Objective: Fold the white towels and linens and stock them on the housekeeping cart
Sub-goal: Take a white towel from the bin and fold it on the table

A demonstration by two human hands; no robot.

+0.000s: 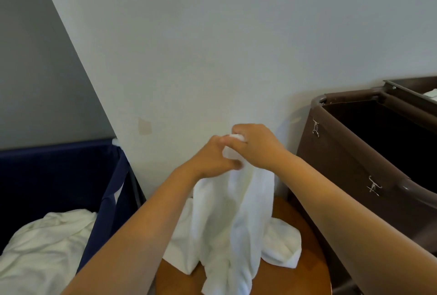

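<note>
Wooden table (305, 280) by white wall (212, 46) bears a hand-held towel (231, 219)

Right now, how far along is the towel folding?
Early. Done: only a bit of white cloth shows in the far section of the cart. In hand: the left hand and right hand grip the top of one towel, unfolded, its lower end bunched on the table. Left: fold and stock it, then the crumpled linens in the blue hamper.

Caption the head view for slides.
Left hand and right hand hold the white towel up, draping onto the wooden table beside the cart.
</note>
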